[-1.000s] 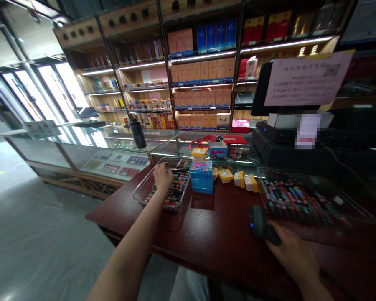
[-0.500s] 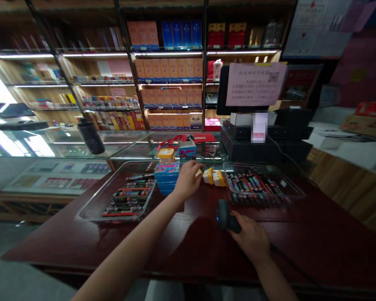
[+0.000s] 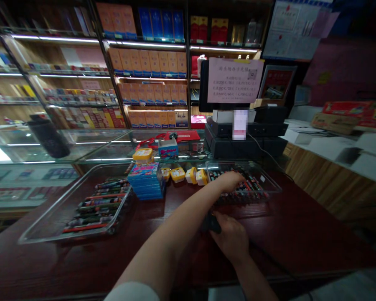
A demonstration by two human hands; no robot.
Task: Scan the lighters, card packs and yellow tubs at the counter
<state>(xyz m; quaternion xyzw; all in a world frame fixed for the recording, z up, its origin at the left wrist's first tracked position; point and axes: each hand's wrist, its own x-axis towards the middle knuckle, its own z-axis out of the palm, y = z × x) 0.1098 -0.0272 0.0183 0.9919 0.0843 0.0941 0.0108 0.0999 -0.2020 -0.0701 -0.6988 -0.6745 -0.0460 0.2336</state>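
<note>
My left hand (image 3: 230,180) reaches across my right arm into the right clear tray (image 3: 271,184), which is full of red and dark pens. Its fingers curl down onto the pens; whether they grip one is hidden. My right hand (image 3: 230,239) rests on the dark red counter (image 3: 301,234), closed around a black barcode scanner (image 3: 211,222) that my left forearm mostly covers. A cable runs from the scanner toward the right.
A second clear tray (image 3: 44,223) of pens lies at the left. A blue box stack (image 3: 146,182) and small yellow boxes (image 3: 178,174) stand between the trays. A black register (image 3: 247,142) with a paper notice stands behind. Glass display cases and stocked shelves fill the back.
My left hand moved from the left tray, past the blue stack and yellow boxes, into the right tray. My view swung rightward. My right hand stays on the scanner.
</note>
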